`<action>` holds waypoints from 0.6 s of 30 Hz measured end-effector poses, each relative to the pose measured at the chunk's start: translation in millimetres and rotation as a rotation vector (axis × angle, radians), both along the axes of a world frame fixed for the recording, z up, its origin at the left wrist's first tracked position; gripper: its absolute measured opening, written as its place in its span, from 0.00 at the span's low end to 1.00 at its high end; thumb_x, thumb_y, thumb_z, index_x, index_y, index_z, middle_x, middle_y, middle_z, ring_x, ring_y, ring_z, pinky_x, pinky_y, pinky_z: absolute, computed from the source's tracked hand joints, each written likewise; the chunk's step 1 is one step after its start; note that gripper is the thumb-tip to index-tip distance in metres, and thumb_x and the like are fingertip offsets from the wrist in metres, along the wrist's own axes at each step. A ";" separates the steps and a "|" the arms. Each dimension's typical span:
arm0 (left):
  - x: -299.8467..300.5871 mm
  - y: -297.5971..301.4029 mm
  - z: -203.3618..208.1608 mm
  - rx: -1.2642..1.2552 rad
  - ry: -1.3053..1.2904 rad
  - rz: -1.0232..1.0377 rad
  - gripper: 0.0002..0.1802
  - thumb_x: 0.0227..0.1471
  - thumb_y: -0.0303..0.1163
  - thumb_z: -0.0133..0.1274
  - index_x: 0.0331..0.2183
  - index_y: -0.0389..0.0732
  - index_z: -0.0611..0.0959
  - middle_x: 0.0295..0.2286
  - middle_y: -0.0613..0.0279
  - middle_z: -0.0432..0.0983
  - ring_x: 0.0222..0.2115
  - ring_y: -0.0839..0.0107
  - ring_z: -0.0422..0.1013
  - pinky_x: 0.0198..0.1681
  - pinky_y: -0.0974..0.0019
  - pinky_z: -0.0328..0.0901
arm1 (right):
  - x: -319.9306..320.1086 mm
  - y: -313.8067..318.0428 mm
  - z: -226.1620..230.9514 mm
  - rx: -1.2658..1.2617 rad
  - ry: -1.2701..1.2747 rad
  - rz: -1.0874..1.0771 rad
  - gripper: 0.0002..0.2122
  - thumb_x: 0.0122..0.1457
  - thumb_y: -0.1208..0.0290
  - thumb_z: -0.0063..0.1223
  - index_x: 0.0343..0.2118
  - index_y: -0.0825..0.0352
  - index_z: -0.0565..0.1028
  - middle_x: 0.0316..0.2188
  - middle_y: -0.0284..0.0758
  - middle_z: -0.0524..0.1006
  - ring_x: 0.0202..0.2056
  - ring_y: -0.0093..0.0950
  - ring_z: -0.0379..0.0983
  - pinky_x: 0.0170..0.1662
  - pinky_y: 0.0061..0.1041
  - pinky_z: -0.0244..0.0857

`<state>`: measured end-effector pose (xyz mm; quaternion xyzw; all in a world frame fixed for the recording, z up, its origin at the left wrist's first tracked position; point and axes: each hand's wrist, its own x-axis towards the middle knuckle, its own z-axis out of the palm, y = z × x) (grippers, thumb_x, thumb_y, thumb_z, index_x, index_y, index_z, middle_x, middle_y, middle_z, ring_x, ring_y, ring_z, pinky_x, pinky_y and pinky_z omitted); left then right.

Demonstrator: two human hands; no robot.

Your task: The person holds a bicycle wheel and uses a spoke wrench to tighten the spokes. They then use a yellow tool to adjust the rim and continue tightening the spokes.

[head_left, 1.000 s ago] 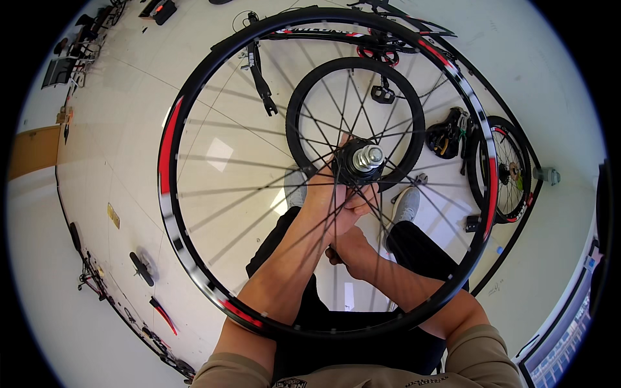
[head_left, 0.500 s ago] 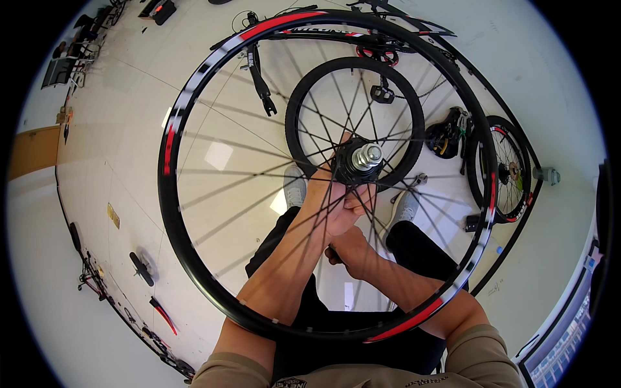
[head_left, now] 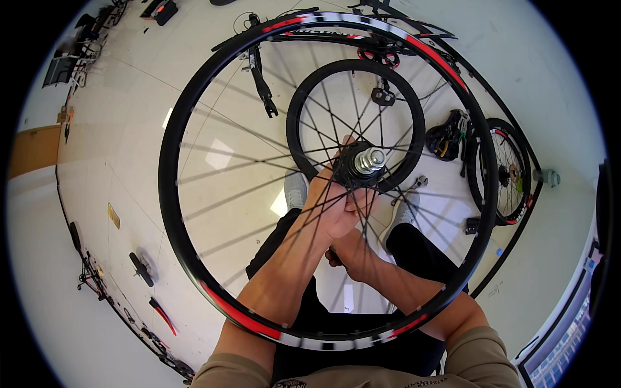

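A bare bicycle wheel (head_left: 169, 187), with a black rim and red and white markings, hangs in front of me above the floor. Its black hub (head_left: 349, 169) carries a silver axle end (head_left: 369, 160) that faces up. My left hand (head_left: 339, 210) is closed at the hub from beneath, its fingers seen through the spokes. Just below it, my right hand (head_left: 354, 253) is closed, with a bit of something dark at its fingers that I cannot make out. Both forearms lie behind the wheel's near side.
A black tire (head_left: 292, 123) lies on the floor beyond my feet. Past it rests a bicycle frame (head_left: 310, 33) with a pedal (head_left: 383, 97). A black saddle (head_left: 443, 137) and another wheel (head_left: 515, 171) are by the right wall. A wrench (head_left: 420, 182) lies near my right shoe (head_left: 405, 210).
The wheel has turned about its hub, so the red and white rim markings sit in other places. Both hands have stayed almost where they were.
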<state>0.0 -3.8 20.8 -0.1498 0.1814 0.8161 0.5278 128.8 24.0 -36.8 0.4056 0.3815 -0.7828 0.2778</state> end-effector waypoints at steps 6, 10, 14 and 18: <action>-0.9 -3.1 6.7 -0.129 0.032 -0.029 0.22 0.62 0.41 0.43 0.16 0.48 0.65 0.11 0.71 0.52 0.11 0.77 0.48 0.16 0.72 0.48 | -9.0 3.6 27.8 0.073 0.011 0.088 0.07 0.60 0.67 0.50 0.27 0.62 0.70 0.20 0.29 0.69 0.20 0.22 0.65 0.23 0.24 0.59; -1.3 -1.8 4.4 -0.045 -0.028 -0.037 0.23 0.61 0.41 0.43 0.15 0.49 0.62 0.11 0.72 0.50 0.12 0.78 0.48 0.16 0.72 0.48 | -9.9 1.9 18.7 0.018 -0.076 0.016 0.05 0.57 0.72 0.53 0.31 0.67 0.71 0.24 0.31 0.70 0.21 0.22 0.66 0.22 0.24 0.59; 2.3 2.4 5.1 -0.065 0.025 -0.008 0.24 0.61 0.43 0.43 0.15 0.49 0.62 0.11 0.72 0.50 0.11 0.78 0.48 0.16 0.72 0.49 | -5.7 3.4 6.8 -0.044 -0.028 -0.032 0.06 0.56 0.74 0.55 0.33 0.69 0.71 0.25 0.33 0.71 0.21 0.23 0.67 0.21 0.24 0.60; -0.8 2.4 16.2 -0.339 -0.043 -0.007 0.23 0.61 0.41 0.44 0.15 0.48 0.63 0.12 0.71 0.50 0.12 0.77 0.48 0.18 0.71 0.48 | -9.1 3.5 19.8 0.010 -0.036 0.020 0.06 0.56 0.74 0.55 0.33 0.70 0.71 0.25 0.33 0.71 0.20 0.23 0.66 0.21 0.24 0.60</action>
